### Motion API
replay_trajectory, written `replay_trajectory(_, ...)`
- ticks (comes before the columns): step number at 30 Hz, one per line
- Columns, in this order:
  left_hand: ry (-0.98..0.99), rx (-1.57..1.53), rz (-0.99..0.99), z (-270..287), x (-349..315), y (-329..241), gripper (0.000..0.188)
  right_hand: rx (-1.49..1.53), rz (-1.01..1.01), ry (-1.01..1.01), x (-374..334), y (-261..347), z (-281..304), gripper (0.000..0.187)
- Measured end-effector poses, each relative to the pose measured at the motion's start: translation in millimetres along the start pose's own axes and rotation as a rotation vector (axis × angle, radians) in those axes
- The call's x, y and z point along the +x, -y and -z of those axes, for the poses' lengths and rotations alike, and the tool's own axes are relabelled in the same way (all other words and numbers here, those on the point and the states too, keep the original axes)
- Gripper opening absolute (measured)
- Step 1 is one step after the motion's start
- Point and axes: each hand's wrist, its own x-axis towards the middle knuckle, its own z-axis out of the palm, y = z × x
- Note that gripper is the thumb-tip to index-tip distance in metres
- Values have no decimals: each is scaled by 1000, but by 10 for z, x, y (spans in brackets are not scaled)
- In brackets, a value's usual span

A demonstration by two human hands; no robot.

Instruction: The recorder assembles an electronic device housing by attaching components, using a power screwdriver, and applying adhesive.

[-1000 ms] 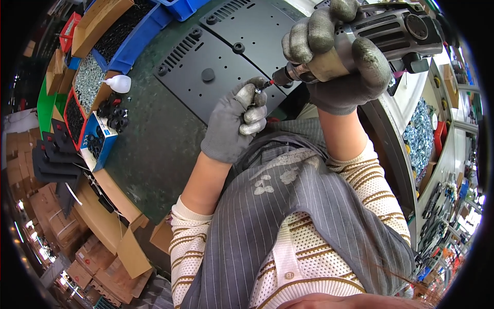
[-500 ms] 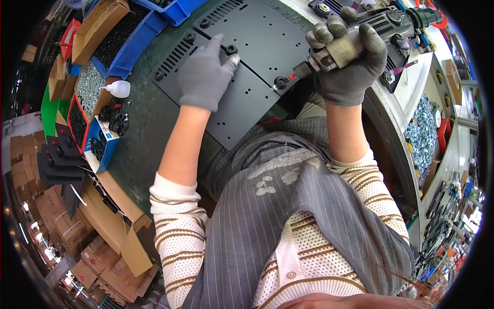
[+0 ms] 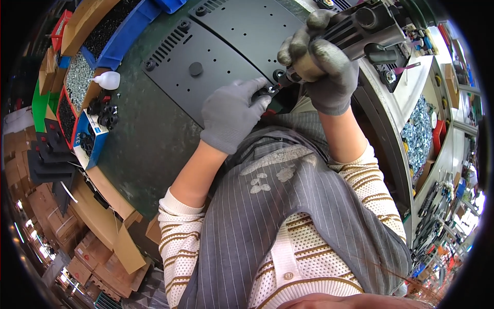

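Note:
Two dark grey metal plates (image 3: 177,85) with holes and vent slots lie side by side, a narrow gap between them. My left hand (image 3: 231,116), in a grey glove, has thumb and forefinger closed round a black round foot (image 3: 269,90) with a shiny screw at the near corner of the left plate. A power screwdriver (image 3: 368,31) is gripped in my gloved right hand (image 3: 329,72). Its tip sits close by that foot; contact is hard to make out. Another black foot (image 3: 278,74) is on the adjoining plate's corner. A flat black disc (image 3: 195,68) rests on the left plate.
Blue bins (image 3: 123,41) and a box of small silver screws (image 3: 80,74) stand at the left. Nearby are a white squeeze bottle (image 3: 107,80) and loose black feet (image 3: 107,117). At right, more metal fasteners (image 3: 418,131) lie beyond the bench edge.
My left hand has come nearer and to the right, from the gap between the plates to the near corner. The plates have shifted left and away. The screwdriver has moved left.

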Motion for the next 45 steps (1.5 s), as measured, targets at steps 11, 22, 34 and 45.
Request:
replay_trajectory(11,84,249,42,-7,25,-26,27,-123,-311,41,39,-214,-159,38)
replay_trajectory(22,141,-888,407,383,171,323,34,-121,-242,198,137,-87,-180,46)
replay_trajectory(34,-65,-1776,434,286,-153,467,32,468,27,-126,149,62,-607,44)
replay_trajectory(45,194,-1708,614,228,-253,152,50,756,197,237,346,-170,-721,44)
